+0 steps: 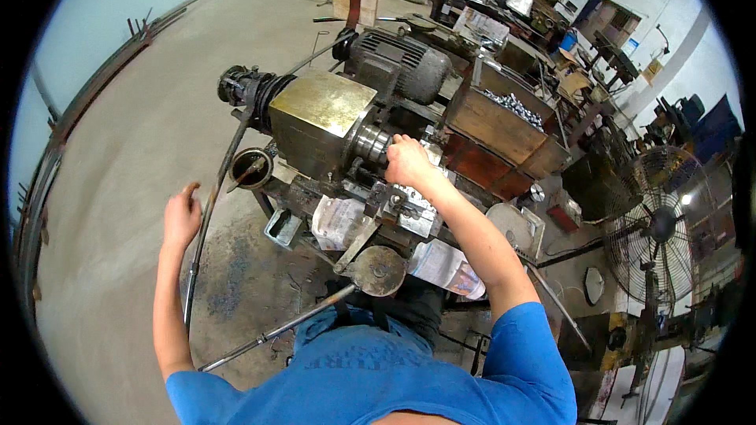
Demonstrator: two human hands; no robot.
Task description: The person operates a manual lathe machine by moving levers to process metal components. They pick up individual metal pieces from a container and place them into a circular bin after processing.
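My right hand (408, 162) is at the front of the steel chuck (370, 144) on a small lathe-like machine. Its fingers are curled together, and whatever they hold is hidden behind them. The machine's box-shaped headstock (323, 110) has a worn, brassy top plate. Below that hand are the tool slide (394, 206) and sheets of stained paper (339, 222). My left hand (182, 216) hangs in the air at the left, holding nothing, its fingers loosely apart. Beside it, a long thin metal lever (206, 228) slants up toward the headstock; hand and lever look apart.
A dark ribbed motor (398, 63) stands behind the headstock. To the right, a wooden box (496, 122) holds many small metal parts. A round pot (252, 167) sits left of the slide. A lever bar (276, 332) crosses near my waist, and a caged fan (661, 224) stands far right.
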